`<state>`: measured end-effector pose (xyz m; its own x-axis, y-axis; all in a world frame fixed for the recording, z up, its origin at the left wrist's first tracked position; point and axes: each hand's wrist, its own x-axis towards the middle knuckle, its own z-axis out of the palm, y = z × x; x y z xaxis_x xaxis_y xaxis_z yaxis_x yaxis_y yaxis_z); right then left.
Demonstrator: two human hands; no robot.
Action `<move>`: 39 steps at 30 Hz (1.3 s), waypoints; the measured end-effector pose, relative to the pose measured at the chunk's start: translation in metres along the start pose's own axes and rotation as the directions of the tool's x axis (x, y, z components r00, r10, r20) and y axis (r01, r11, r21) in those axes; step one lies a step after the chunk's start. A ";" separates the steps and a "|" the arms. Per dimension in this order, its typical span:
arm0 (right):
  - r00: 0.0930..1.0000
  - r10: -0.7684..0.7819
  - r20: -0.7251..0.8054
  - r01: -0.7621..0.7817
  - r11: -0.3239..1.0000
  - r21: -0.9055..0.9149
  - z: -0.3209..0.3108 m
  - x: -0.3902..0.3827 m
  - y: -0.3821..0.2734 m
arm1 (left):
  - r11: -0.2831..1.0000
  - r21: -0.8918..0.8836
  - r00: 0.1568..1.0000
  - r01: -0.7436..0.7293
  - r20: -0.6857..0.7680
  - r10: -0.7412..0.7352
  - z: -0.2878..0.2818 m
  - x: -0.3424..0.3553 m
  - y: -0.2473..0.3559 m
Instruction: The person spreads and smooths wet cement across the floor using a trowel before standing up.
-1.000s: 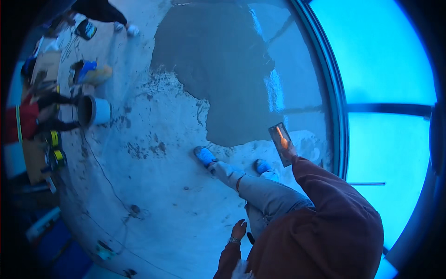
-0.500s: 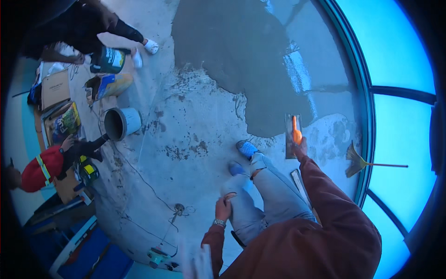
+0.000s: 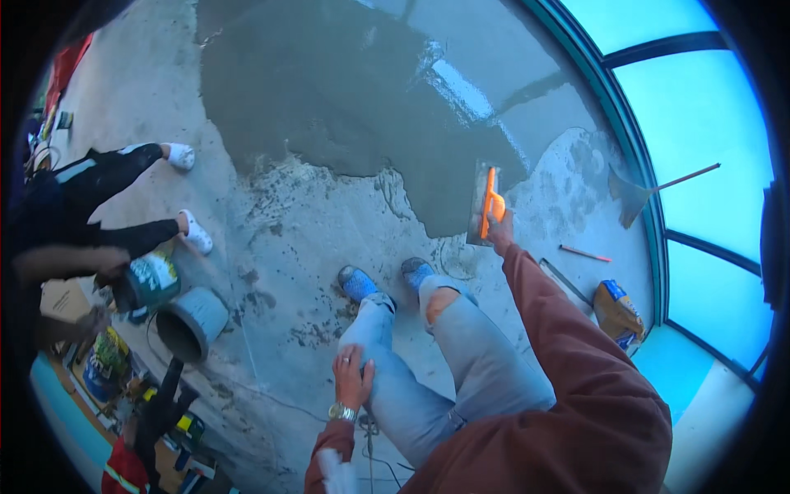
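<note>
While R hand [image 3: 500, 232] grips orange-handled trowel [image 3: 496, 204] & L hand [image 3: 352, 381], nothing in it, rests by jeans leg [image 3: 391, 370], wet grey layer [image 3: 321, 99] covers far side; nr floor [image 3: 280, 354] uncoated

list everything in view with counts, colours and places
trowel: one, orange handle, in right hand
coating: one patch, grey, upper centre
broom: one, pale head, right
window panes: several, bright blue, right
bag: one, tan and blue, right
stick: one, reddish, right
long strip: one, greyish, right
tilted bucket: one, grey, left
dark bucket: one, green, left
worker: one, black-clad, white-shoed, left
second worker: one, red-sleeved, lower left
clutter: several, mixed, lower left
watch: one, silver, by left hand
jeans: one pair, blue, lower centre
footwear: two, blue, centre
sleeves: two, maroon, bottom
left hand: one, bare, on jeans
right hand: one, bare, gripping trowel
</note>
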<state>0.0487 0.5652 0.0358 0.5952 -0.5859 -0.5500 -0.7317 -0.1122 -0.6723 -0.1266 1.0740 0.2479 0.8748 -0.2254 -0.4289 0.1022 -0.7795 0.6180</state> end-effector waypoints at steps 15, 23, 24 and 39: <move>0.889 -0.094 -0.448 0.183 0.970 0.161 0.151 0.297 0.117 | 0.928 0.269 0.954 -0.258 -0.083 0.290 -0.024 0.089 -0.148; 0.847 -0.463 -0.260 0.511 0.845 0.159 0.239 0.337 0.034 | 0.858 0.500 0.830 -0.119 -0.424 0.363 0.045 0.038 -0.191; 0.843 -0.483 -0.239 0.524 0.837 0.155 0.228 0.350 0.016 | 0.866 0.486 0.806 -0.119 -0.462 0.370 0.043 0.033 -0.190; 0.665 -0.638 0.387 0.678 0.734 0.046 0.472 0.207 -0.090 | 0.758 0.644 0.719 0.102 -0.574 0.391 0.110 -0.080 -0.213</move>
<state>0.3950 0.8329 -0.2513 0.9917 -0.0072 -0.1286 -0.1185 -0.4428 -0.8888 -0.2703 1.1937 0.0779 0.9411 -0.1311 0.3117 -0.1381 -0.9904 0.0004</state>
